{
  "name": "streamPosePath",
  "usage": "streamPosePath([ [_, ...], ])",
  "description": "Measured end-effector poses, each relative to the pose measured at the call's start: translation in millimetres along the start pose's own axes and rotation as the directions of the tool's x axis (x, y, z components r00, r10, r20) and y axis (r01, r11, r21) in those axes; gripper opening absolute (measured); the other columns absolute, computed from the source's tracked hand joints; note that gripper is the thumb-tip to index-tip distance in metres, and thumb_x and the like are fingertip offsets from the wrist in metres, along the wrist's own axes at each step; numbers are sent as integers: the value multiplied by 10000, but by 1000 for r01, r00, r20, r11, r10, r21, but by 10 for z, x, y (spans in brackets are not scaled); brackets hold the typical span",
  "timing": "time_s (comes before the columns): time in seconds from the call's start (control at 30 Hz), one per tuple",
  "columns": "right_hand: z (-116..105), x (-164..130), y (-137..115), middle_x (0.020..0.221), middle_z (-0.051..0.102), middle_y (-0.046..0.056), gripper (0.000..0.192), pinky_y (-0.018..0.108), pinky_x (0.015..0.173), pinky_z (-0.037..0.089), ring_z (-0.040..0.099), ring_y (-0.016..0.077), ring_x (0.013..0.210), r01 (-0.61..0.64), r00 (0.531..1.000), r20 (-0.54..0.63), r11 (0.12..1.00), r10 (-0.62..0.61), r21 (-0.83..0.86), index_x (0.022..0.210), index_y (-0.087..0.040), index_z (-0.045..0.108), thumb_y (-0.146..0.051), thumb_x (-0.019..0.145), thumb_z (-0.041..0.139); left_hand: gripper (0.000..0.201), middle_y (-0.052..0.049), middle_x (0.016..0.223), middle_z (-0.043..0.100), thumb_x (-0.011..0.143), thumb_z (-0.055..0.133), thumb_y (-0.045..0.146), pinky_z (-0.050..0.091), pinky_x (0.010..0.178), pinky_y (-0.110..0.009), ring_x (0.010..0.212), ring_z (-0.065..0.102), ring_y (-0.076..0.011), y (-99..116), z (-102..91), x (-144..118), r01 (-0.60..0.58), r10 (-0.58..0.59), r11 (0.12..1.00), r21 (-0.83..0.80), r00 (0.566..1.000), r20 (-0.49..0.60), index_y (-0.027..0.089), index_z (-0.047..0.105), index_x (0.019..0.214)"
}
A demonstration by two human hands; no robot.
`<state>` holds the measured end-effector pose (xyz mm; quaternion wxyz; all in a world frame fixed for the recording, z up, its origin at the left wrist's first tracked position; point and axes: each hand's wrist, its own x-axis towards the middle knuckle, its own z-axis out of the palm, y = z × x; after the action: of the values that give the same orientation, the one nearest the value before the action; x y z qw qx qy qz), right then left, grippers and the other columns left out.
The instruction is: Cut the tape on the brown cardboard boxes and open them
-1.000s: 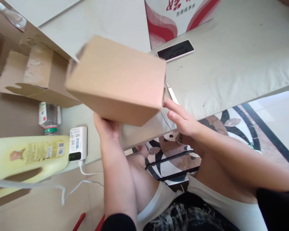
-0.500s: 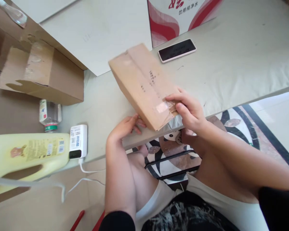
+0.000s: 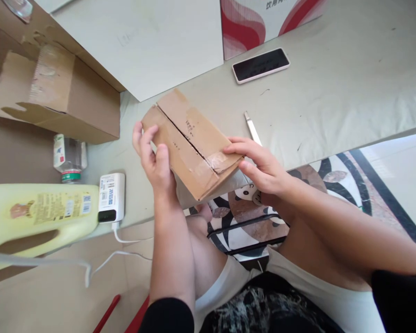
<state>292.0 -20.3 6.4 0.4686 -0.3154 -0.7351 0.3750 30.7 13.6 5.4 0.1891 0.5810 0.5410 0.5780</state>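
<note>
A taped brown cardboard box [image 3: 190, 143] is held tilted over the front edge of the cloth-covered table, with a dark slit along the middle seam of its upper face. My left hand [image 3: 154, 155] grips its left side, fingers over the far left edge and thumb by the top. At the near right corner, my right hand [image 3: 260, 164] holds the box between thumb and fingers. Just beyond the right hand lies a slim metal tool [image 3: 252, 128], perhaps a nail file or small blade; its near end is hidden behind the hand.
A phone [image 3: 261, 65] lies before a red and white carton [image 3: 244, 27]. To the left are an opened cardboard box [image 3: 90, 99], a clear bottle [image 3: 70, 157], a white power bank [image 3: 111, 198] with its cable, and a yellow jug [image 3: 45, 215]. My legs are below the table edge.
The box has swung left and towards me, and its seam now shows as a dark slit. My left hand has moved up from underneath onto its left side. The slim metal tool has come into view.
</note>
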Motion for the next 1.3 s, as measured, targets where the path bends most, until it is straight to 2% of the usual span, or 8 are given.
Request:
streamPosePath([
  [0.4, 52, -34, -116, 1515, 439, 91, 294, 529, 1147, 441, 428, 308, 1457, 68, 998, 25, 979, -64, -194, 1175, -305, 692, -415, 967, 516, 438, -25, 1596, 375, 850, 616, 590, 265, 1271, -467, 1556, 265, -309, -82, 10, -16, -56, 56, 998, -22, 998, 16, 266, 661, 1140],
  [0.57, -100, 37, -49, 1202, 668, 101, 333, 504, 1018, 523, 627, 278, 1168, -111, 972, -231, 960, 51, -256, 1107, -269, 692, -443, 994, 432, 420, -44, 1581, 385, 837, 624, 595, 276, 1271, -444, 1526, 312, -295, -28, 19, -16, -19, 19, 1000, -4, 1000, 0, 269, 665, 1099],
  [0.7, -235, 52, 174, 1048, 699, 115, 352, 434, 736, 559, 651, 250, 845, -431, 899, -324, 727, 294, -534, 1172, -235, 695, -411, 909, 542, 416, -39, 1572, 393, 836, 611, 594, 277, 1271, -422, 1520, 321, -282, -13, 24, -9, 5, -5, 1000, 22, 1000, -7, 273, 663, 1096],
  [0.8, -268, 45, 286, 973, 719, 133, 517, 357, 549, 462, 597, 226, 667, -438, 871, -219, 493, 440, -752, 1322, -227, 650, -403, 837, 605, 411, -34, 1578, 387, 837, 613, 586, 283, 1267, -429, 1522, 318, -281, -25, 27, -6, 0, 0, 1000, 11, 1000, -2, 277, 662, 1103],
  [0.9, -259, 84, 257, 796, 721, 98, 601, 308, 484, 355, 541, 207, 574, -431, 835, -177, 420, 520, -799, 1400, -229, 600, -295, 803, 579, 404, -33, 1579, 384, 839, 616, 577, 276, 1269, -439, 1519, 322, -283, -38, 28, -9, -8, 8, 1000, 0, 1000, -2, 275, 663, 1102],
  [1.07, -239, 151, 17, 633, 615, 5, 486, 315, 539, 420, 555, 190, 582, -584, 780, -119, 646, 614, -492, 1261, -249, 682, -225, 812, 496, 406, -49, 1578, 375, 849, 612, 568, 262, 1278, -439, 1525, 320, -284, -14, 27, -23, -13, 13, 1000, -2, 1000, 3, 266, 660, 1116],
  [1.2, -225, 67, -155, 760, 637, 8, 291, 333, 583, 471, 556, 157, 588, -491, 870, -204, 826, 449, -276, 1021, -234, 685, -167, 827, 480, 390, -42, 1575, 382, 866, 601, 571, 253, 1285, -441, 1533, 309, -278, 22, 33, -31, 7, -7, 1000, 17, 1000, 5, 273, 654, 1112],
  [1.3, -217, -16, -208, 1071, 683, 42, 302, 370, 698, 537, 636, 184, 768, -206, 970, -166, 962, 177, -177, 1146, -281, 625, -225, 850, 603, 396, -43, 1574, 383, 875, 596, 581, 241, 1287, -461, 1545, 283, -285, 11, 33, -32, -15, 15, 1000, 12, 1000, 12, 273, 650, 1118],
])
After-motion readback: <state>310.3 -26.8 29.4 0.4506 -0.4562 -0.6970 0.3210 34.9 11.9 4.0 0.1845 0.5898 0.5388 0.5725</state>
